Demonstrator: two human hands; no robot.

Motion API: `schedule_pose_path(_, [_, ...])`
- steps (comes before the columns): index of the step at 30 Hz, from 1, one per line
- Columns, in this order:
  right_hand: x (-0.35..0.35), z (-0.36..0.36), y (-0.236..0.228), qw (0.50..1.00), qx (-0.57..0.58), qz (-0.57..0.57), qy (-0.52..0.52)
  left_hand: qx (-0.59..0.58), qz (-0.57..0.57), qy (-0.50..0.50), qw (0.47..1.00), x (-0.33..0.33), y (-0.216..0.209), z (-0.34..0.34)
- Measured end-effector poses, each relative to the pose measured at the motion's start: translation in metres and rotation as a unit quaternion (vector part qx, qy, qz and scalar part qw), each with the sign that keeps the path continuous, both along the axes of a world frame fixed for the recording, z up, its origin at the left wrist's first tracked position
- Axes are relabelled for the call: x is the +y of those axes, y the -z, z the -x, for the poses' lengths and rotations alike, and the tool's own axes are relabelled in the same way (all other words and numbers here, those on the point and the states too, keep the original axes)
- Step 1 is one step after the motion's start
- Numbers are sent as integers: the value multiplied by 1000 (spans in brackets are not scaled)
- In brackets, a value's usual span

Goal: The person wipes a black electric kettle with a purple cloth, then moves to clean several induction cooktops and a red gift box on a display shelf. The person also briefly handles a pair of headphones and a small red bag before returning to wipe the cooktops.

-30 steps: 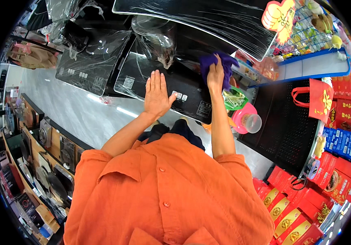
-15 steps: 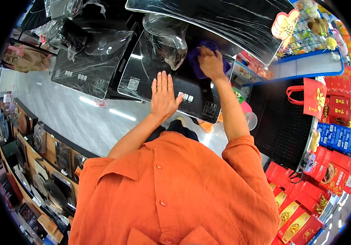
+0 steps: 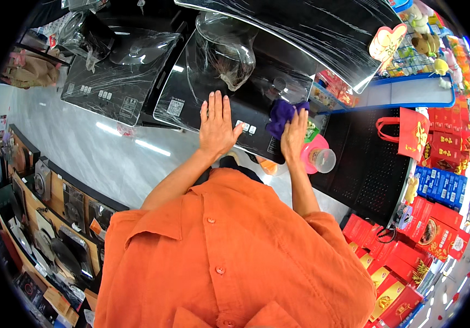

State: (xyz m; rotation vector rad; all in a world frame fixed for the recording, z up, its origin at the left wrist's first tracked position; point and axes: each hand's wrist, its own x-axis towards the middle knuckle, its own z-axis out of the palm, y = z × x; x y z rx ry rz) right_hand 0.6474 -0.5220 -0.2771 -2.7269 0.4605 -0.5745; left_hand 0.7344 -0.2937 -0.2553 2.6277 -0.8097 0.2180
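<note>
While the left hand lies flat, fingers together and thumb spread, on one of two glossy black panels with white squares, the right hand holds one purple cloth under its fingers at that panel's right edge. Near the right hand is one pink container with a clear round end; farther right, one red bag, contents of both indiscernible.
</note>
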Motion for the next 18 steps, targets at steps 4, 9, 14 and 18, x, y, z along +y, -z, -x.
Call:
schedule_pose_path(4, [44, 21, -31, 993, 90, -4, -78, 7, -22, -4, 1000, -1, 2, -1])
schedule_pose_path(9, [28, -15, -15, 997, 59, 49, 14, -3, -28, 1, 1000, -1, 0, -1])
schedule_pose_path(14, [-3, -102, 7, 989, -23, 4, 144, -13, -39, 4, 999, -3, 0, -3])
schedule_pose_path(18, [8, -132, -2, 976, -140, -136, 97, -21, -42, 8, 999, -2, 2, -2])
